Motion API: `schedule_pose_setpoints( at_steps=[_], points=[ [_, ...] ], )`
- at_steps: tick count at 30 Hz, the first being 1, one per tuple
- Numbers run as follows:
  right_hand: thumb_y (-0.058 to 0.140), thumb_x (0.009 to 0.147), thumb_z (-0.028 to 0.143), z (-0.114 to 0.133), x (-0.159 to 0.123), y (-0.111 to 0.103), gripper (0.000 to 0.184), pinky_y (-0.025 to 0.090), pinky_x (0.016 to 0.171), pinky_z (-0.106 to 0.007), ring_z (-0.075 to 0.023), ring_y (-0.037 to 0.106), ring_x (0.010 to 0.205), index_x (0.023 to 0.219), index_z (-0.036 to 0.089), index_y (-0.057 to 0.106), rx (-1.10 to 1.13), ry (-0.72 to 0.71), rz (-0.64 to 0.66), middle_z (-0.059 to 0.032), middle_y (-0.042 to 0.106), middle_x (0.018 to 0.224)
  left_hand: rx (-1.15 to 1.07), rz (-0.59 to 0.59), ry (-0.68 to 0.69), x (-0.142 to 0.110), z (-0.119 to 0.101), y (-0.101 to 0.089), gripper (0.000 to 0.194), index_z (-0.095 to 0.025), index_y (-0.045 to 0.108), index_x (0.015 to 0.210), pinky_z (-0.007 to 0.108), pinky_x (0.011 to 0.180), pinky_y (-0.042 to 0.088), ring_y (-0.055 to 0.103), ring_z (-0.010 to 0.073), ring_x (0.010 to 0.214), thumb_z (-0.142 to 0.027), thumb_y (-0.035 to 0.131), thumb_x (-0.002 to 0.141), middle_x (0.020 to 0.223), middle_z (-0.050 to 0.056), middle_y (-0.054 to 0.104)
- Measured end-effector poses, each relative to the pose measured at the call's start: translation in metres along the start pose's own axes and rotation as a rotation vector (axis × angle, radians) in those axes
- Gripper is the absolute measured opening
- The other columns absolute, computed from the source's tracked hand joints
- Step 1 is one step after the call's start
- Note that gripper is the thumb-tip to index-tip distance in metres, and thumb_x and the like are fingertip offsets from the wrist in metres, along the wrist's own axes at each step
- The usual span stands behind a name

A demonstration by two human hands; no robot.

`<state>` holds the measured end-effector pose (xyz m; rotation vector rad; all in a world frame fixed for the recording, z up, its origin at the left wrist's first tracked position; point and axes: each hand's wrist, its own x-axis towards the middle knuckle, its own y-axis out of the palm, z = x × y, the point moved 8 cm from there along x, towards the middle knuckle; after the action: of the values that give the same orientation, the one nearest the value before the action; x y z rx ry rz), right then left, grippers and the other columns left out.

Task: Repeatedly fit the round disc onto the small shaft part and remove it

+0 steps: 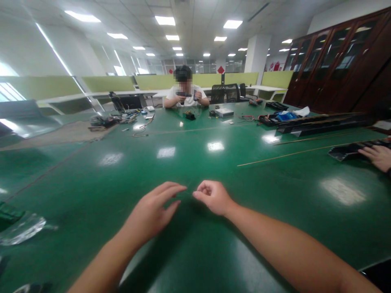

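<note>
Just above the green tabletop [195, 158], my left hand [154, 205] reaches in from the lower left. Its fingers are stretched out, the thumb stands apart from them, and nothing shows in between. Close beside it, to the right, my right hand [212, 196] has its fingers curled in and its thumb near the fingertips. Whatever this hand pinches, if anything, is too small or hidden to make out. A narrow gap separates the two hands.
Across the table a person [187, 95] holds a dark object. Another person's hand [377, 156] rests on a black channel [342, 152] at right. A thin rod [284, 156] lies nearby. Electronic parts [122, 118] sit far left; clear plastic [24, 230] lies near left.
</note>
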<state>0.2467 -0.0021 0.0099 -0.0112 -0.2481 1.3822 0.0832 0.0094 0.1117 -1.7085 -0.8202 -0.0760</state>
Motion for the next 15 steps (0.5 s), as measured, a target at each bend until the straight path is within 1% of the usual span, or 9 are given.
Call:
schedule_pose_setpoints(
  at_steps=[2,3,5,7,9,11,13,14,15],
  points=[
    [0.071,0.077,0.036,0.000,0.001,0.001,0.022,0.034,0.052,-0.020,-0.0092,0.044,0.055,0.073,0.017,0.060,-0.007,-0.036,0.015,0.0048,0.053,0.061,0.040,0.134,0.102,0.017,-0.013,0.035,0.037,-0.028,0.065,0.121,0.033,0.087,0.054,0.064,0.0224,0.102,-0.019,0.055,0.086,0.115,0.007,0.067],
    [0.070,0.076,0.034,0.001,0.001,0.002,0.021,0.034,0.053,-0.020,-0.0093,0.044,0.057,0.071,0.017,0.059,-0.020,-0.056,0.019,0.0049,0.052,0.061,0.057,0.168,0.137,0.022,-0.018,0.047,0.038,-0.027,0.065,0.119,0.033,0.086,0.053,0.064,0.0223,0.101,-0.014,0.052,0.086,0.114,0.007,0.066],
    [0.069,0.075,0.030,0.002,0.001,0.002,0.021,0.034,0.054,-0.020,-0.0093,0.043,0.058,0.067,0.017,0.057,-0.057,-0.087,0.015,0.0052,0.050,0.061,0.075,0.184,0.176,0.028,-0.024,0.061,0.036,-0.025,0.067,0.111,0.032,0.083,0.052,0.064,0.0215,0.097,-0.009,0.049,0.084,0.107,0.008,0.067],
    [0.069,0.076,0.029,0.003,0.001,0.002,0.020,0.033,0.053,-0.020,-0.0091,0.042,0.058,0.066,0.017,0.056,-0.071,-0.092,0.014,0.0053,0.049,0.060,0.066,0.166,0.171,0.030,-0.024,0.061,0.033,-0.023,0.068,0.103,0.030,0.080,0.051,0.063,0.0200,0.091,-0.006,0.048,0.083,0.100,0.007,0.067],
    [0.071,0.076,0.032,0.004,0.000,0.004,0.020,0.032,0.051,-0.020,-0.0089,0.042,0.056,0.072,0.016,0.060,-0.056,-0.078,0.034,0.0054,0.050,0.060,0.048,0.144,0.135,0.029,-0.019,0.053,0.028,-0.022,0.068,0.099,0.028,0.078,0.051,0.064,0.0187,0.088,-0.008,0.049,0.084,0.096,0.006,0.068],
    [0.073,0.076,0.037,0.004,-0.001,0.007,0.023,0.032,0.050,-0.021,-0.0087,0.043,0.054,0.078,0.016,0.064,-0.047,-0.051,0.067,0.0053,0.051,0.060,0.041,0.093,0.075,0.022,-0.010,0.033,0.021,-0.022,0.068,0.102,0.028,0.077,0.052,0.065,0.0179,0.087,-0.016,0.052,0.088,0.096,0.004,0.069],
    [0.073,0.076,0.040,0.003,-0.002,0.008,0.026,0.033,0.050,-0.021,-0.0087,0.044,0.052,0.080,0.016,0.065,-0.051,-0.025,0.084,0.0047,0.053,0.060,0.068,-0.006,0.001,0.007,0.002,0.003,0.022,-0.025,0.067,0.110,0.028,0.081,0.054,0.066,0.0179,0.089,-0.028,0.056,0.091,0.100,0.003,0.070],
    [0.073,0.077,0.041,0.003,-0.002,0.008,0.026,0.034,0.051,-0.021,-0.0087,0.044,0.052,0.080,0.016,0.065,-0.052,-0.017,0.084,0.0042,0.054,0.060,0.090,-0.069,-0.038,-0.004,0.008,-0.016,0.026,-0.027,0.066,0.115,0.029,0.083,0.054,0.066,0.0180,0.089,-0.034,0.058,0.091,0.102,0.002,0.070],
    [0.073,0.077,0.041,0.003,-0.002,0.008,0.026,0.035,0.052,-0.021,-0.0087,0.045,0.053,0.079,0.016,0.065,-0.052,-0.012,0.082,0.0038,0.054,0.060,0.121,-0.131,-0.077,-0.016,0.013,-0.034,0.028,-0.029,0.066,0.116,0.030,0.084,0.054,0.066,0.0185,0.089,-0.039,0.060,0.091,0.104,0.001,0.070]
  ],
)
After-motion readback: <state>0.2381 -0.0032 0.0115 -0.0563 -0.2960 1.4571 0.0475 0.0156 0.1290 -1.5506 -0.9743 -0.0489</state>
